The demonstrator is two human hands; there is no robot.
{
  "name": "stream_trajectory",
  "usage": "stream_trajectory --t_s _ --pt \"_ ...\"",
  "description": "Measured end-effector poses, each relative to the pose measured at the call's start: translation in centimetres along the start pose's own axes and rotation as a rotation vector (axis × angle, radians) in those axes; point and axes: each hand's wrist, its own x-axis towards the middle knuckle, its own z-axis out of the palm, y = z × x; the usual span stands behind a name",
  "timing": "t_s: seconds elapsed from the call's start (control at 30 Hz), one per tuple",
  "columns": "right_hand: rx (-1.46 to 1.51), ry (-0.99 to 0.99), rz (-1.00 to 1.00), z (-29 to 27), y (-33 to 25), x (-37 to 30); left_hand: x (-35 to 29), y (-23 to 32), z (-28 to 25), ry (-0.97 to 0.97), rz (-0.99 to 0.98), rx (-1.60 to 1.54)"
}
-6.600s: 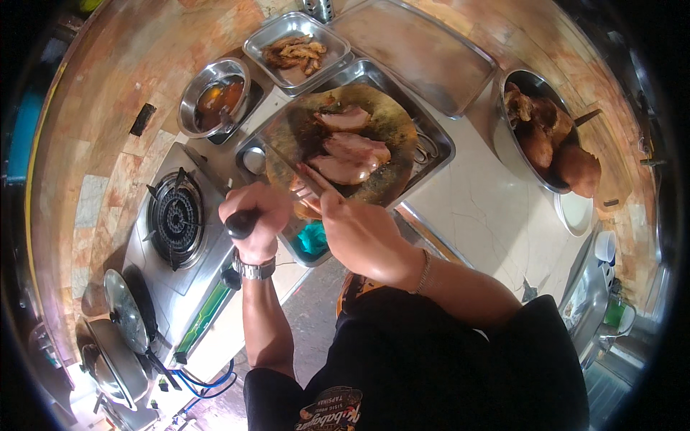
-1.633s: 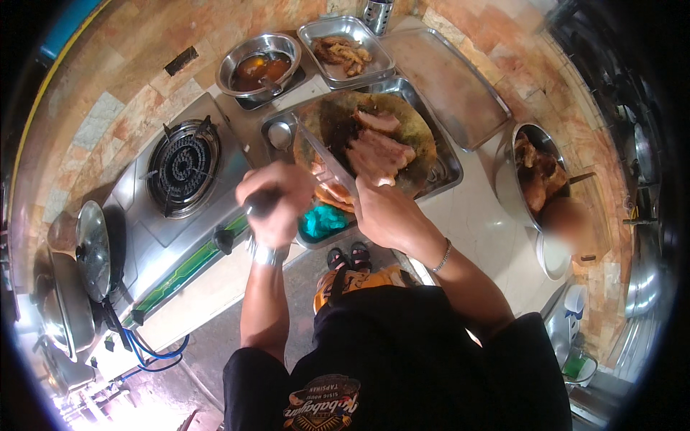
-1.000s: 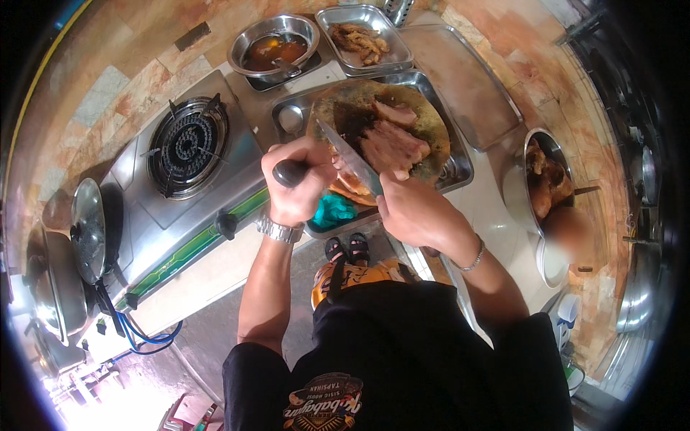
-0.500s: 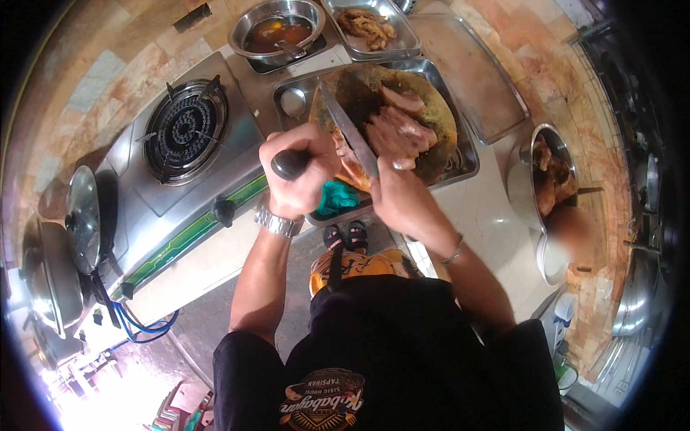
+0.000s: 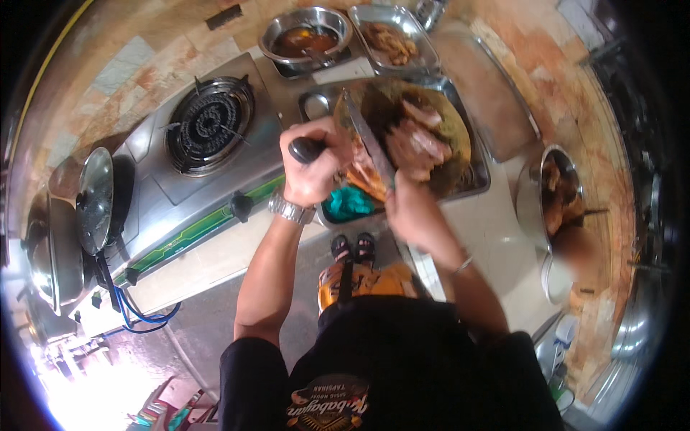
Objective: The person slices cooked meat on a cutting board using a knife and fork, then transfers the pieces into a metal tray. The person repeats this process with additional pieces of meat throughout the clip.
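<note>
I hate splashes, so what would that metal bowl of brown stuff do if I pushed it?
The metal bowl looks wide and low, so it might slide before tipping. Its brown liquid would probably slosh.

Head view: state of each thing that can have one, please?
Knife, gripped, blade over the board
Right hand, closed on the knife
Left hand, closed around a black handle
Pale meat, in pieces
Burner, no flame visible
Bowl, uncovered, holding brown liquid
Pot, uncovered, holding browned meat

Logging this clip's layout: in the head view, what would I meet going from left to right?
Round lid, gas burner, left hand, right hand, metal pot.
</note>
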Motion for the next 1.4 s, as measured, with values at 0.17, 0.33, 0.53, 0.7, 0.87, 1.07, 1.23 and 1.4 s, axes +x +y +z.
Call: stream_trajectory --t_s 0.17,0.33,0.53,0.7,0.87,1.07,1.23,1.4 --pt "0.397 -0.095 0.093 -0.4 3.3 -0.2 0.0 -1.2 -2.6 0.052 -0.01 -0.326" --pt "0.406 0.032 -0.01 1.0 5.7 -1.0 -0.8 -1.2 -5.1 -0.009 0.131 -0.445" --pt "0.105 0.274 -0.165 -0.4 1.5 -1.4 -1.0 -0.8 -2.1 0.05 0.033 -0.296" --pt "0.211 0.479 -0.339 -2.6 -0.7 -2.3 -0.4 0.3 -1.0 0.024 0.021 -0.23" --pt "-0.039 0.269 -0.188 -0.5 -0.9 -1.6 -0.7 -0.4 -1.3 0.058 0.03 -0.213" --pt "0.46 -0.147 0.095 -1.9 3.5 -1.1 -1.2 -0.9 -4.4 0.002 0.126 -0.4" --pt "0.189 0.304 -0.221 -0.1 2.9 -1.6 -1.4 -1.5 -4.8 0.024 0.121 -0.426" --pt "0.107 0.276 -0.125 -0.1 -0.4 -0.7 -0.9 -1.5 -3.7 0.036 0.09 -0.404"
